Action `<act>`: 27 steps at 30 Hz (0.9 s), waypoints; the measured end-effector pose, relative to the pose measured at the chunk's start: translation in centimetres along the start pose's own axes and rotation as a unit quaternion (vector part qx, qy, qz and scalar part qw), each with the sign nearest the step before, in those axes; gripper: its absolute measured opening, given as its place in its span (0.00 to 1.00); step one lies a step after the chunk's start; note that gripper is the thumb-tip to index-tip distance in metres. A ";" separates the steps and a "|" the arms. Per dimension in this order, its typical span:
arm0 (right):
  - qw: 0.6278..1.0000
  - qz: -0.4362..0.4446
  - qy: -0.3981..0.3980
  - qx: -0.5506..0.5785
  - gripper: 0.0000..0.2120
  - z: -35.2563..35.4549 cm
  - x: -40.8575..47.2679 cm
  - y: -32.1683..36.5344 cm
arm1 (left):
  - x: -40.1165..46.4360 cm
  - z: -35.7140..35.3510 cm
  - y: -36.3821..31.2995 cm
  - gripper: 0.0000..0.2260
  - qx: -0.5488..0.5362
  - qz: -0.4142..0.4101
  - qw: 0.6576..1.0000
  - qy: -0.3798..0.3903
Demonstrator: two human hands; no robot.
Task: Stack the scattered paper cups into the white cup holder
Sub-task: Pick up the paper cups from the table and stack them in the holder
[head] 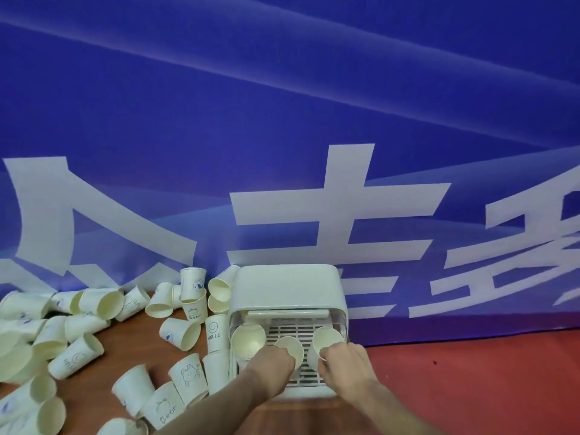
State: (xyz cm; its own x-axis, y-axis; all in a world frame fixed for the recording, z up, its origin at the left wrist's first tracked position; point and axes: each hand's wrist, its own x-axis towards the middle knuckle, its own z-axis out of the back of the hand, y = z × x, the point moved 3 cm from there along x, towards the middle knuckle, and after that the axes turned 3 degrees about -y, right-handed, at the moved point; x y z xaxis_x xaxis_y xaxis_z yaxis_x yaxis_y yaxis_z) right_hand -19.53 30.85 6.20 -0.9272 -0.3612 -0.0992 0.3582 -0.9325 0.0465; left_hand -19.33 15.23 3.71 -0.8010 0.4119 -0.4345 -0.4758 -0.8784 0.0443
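over the slatted tray of the white cup holder [287,287], the left hand [270,361] and right hand [343,361] each grip a paper cup [290,348], light, thin-walled and probably easily crushed, best held gently around its side below the rim.

**Where everything sits**

The cup holder [287,287] stands on the desk [147,356] against the banner [282,120] behind it. Loose cups [75,356] lie scattered to its left, some touching its side. Inside the holder, one cup [248,340] sits left; my left grip [270,361] and right grip [342,361] each hold a cup over its grate [298,328].
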 end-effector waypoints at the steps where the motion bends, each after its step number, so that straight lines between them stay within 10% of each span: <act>1: 1.000 0.002 -0.005 0.000 0.16 0.0 0.3 -0.1 | 0.2 0.1 0.0 0.11 -0.002 0.006 1.000 -0.002; 19: 0.998 0.049 -0.017 -0.023 0.07 2.6 -0.9 2.6 | -2.6 0.3 0.6 0.13 0.022 -0.030 0.999 -0.002; 27: 0.994 0.078 -0.018 -0.076 0.18 2.2 -1.3 5.9 | -5.8 0.8 2.3 0.17 0.037 -0.055 0.995 -0.075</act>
State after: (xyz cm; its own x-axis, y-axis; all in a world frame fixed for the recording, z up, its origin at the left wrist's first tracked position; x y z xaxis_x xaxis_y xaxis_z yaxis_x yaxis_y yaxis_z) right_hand -16.42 25.83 8.76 -0.8613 -0.5038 -0.0664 0.5081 -0.8564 -0.0921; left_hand -16.08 11.02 7.06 -0.7855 0.5403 -0.3018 -0.5839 -0.8086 0.0723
